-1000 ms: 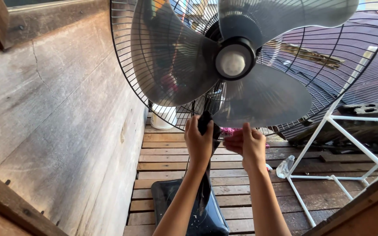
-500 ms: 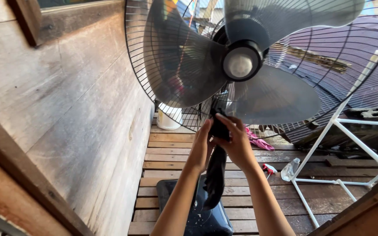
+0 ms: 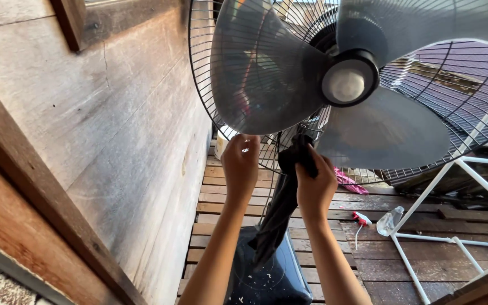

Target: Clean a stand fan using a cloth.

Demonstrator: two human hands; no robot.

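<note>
Right hand [image 3: 313,183] is clenching the dark rag [image 3: 280,209] against the fan's rear grille [image 3: 244,133]; left hand [image 3: 242,164], fingers loosely curled, is steadying the rim. Wiping along the wires, blades stopped, is working best.

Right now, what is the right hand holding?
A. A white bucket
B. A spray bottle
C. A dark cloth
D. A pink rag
C: the right hand grips a dark cloth bunched at the bottom of the fan guard, its tail hanging down toward the base; the spray bottle lies untouched on the floor.
</note>
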